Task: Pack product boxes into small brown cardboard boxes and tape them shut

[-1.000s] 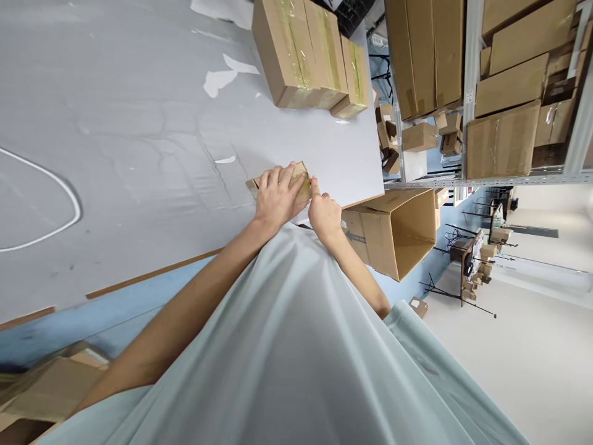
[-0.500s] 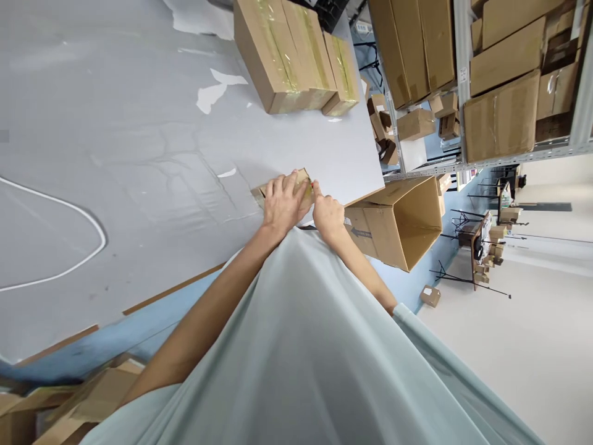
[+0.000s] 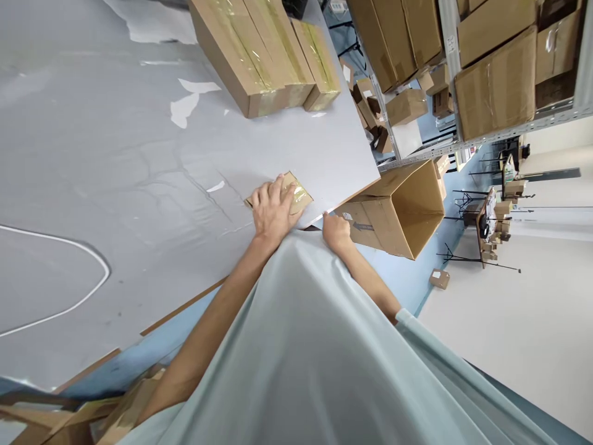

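My left hand (image 3: 272, 213) presses a small cardboard box (image 3: 302, 196) down on the grey table, its fingers over the top and the thumb toward the near side. Clear yellowish tape runs across the box's exposed face. The box's left part is mostly hidden under that hand. To the right, my right hand (image 3: 336, 232) is closed at the table's front edge, apart from the box. Whatever its curled fingers hold, if anything, is hidden.
Three taped cardboard boxes (image 3: 259, 55) stand in a row at the back of the table (image 3: 115, 154). Torn white paper (image 3: 188, 104) and a white cable (image 3: 92, 250) lie on it. A large open carton (image 3: 377, 219) is beyond the right edge, near shelves of boxes (image 3: 498, 83).
My right hand has come off the box toward me, its pointing index finger now curled. A small red spot at that fingertip is gone from sight. My left hand stays on the box.
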Motion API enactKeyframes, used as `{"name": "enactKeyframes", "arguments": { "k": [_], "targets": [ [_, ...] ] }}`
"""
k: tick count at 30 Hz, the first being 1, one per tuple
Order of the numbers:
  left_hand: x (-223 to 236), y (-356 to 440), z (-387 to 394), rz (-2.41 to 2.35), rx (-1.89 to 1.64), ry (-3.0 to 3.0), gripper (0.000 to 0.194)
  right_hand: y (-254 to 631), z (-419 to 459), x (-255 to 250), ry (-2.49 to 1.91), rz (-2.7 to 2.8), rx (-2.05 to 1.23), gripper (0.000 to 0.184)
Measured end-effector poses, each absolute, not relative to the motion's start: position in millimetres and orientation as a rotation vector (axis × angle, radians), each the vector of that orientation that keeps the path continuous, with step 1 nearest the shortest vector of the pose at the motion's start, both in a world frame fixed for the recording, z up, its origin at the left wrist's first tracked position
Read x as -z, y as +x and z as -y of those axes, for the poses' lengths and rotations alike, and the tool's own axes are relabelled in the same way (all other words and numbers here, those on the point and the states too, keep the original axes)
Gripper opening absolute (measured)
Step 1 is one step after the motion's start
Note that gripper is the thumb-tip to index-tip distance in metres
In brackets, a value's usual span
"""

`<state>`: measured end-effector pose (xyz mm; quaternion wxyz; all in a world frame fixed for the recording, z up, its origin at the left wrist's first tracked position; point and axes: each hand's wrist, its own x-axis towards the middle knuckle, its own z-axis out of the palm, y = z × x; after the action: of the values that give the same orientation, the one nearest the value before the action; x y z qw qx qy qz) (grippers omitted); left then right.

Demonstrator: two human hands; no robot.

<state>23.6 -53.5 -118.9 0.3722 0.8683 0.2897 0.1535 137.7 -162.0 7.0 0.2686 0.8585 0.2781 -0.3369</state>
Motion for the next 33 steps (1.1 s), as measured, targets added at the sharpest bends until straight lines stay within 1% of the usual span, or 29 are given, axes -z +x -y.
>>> {"name": "enactKeyframes", "arguments": {
  "k": [2, 4, 6, 11, 16, 22, 27, 33],
  "targets": [
    [119, 22, 54, -0.758, -0.381, 2.224, 0.07, 147, 186, -3, 2.253, -0.64, 0.976, 0.066],
    [118, 20, 54, -0.759, -0.351, 2.231, 0.071, 153, 206, -4, 2.278, -0.589, 0.925, 0.071],
    [116, 20, 54, -0.759, -0.33, 2.242, 0.072, 153, 214, -7, 2.355, -0.622, 0.85, 0.071],
    [118, 20, 55, -0.759, -0.311, 2.257, 0.076, 145, 182, -20, 2.486, -0.991, 0.81, 0.067],
    [122, 19, 53, -0.727, -0.316, 2.21, 0.089, 146, 145, -19, 2.442, -1.104, 0.849, 0.067],
    [123, 22, 55, -0.757, -0.392, 2.176, 0.075, 141, 137, -9, 2.394, -1.106, 0.805, 0.074],
    [124, 24, 55, -0.756, -0.424, 2.169, 0.077, 130, 119, -15, 2.39, -1.07, 0.77, 0.087],
    [123, 24, 57, -0.716, -0.415, 2.286, 0.067, 124, 110, -30, 2.372, -1.023, 0.794, 0.091]
  ]
}}
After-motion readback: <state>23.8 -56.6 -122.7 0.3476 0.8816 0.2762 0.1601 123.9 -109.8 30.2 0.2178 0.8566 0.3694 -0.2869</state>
